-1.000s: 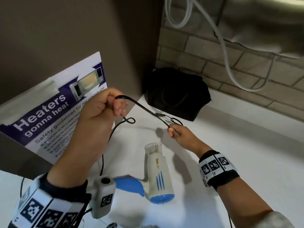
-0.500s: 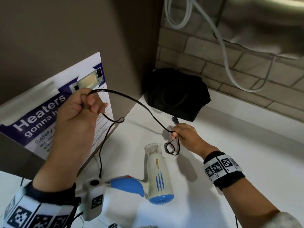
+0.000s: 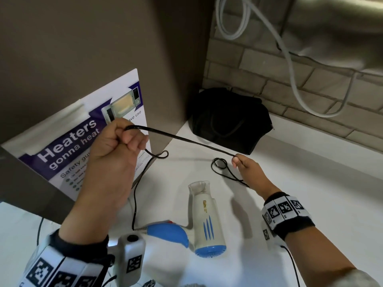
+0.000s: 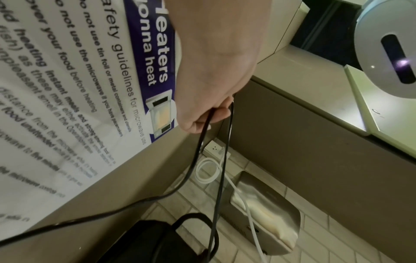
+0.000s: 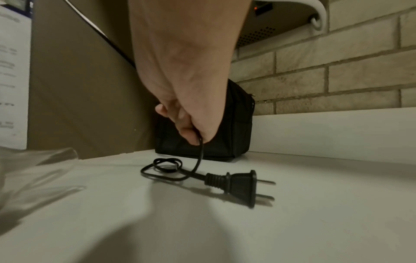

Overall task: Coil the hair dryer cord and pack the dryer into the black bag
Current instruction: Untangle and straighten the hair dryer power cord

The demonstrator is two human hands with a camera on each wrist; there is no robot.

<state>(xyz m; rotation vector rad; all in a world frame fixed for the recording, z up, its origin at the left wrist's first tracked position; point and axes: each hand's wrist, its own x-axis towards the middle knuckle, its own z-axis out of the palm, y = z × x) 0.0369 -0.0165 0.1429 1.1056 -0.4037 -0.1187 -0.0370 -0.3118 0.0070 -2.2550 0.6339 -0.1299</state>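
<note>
A white and blue hair dryer (image 3: 205, 220) lies on the white counter (image 3: 310, 193), nozzle pointing away. Its black cord (image 3: 186, 139) rises from the blue handle to my left hand (image 3: 122, 139), which grips it in a fist above the counter; the left wrist view shows two strands (image 4: 202, 142) leaving the fist. The cord then stretches taut to my right hand (image 3: 244, 164), which pinches it low over the counter. Past the right hand, a small loop (image 5: 166, 165) and the plug (image 5: 238, 183) lie on the counter. The black bag (image 3: 230, 121) stands in the back corner.
A brown cabinet side with a microwave safety poster (image 3: 83, 141) stands close on the left. A brick wall (image 3: 269, 79) runs behind, with a white hose (image 3: 290, 69) hanging on it. A steel appliance (image 3: 342, 27) sits at upper right.
My left hand dropped lower and came right. My right hand moved right and back, drawing the cord straight; the small loop now lies left of the right hand.
</note>
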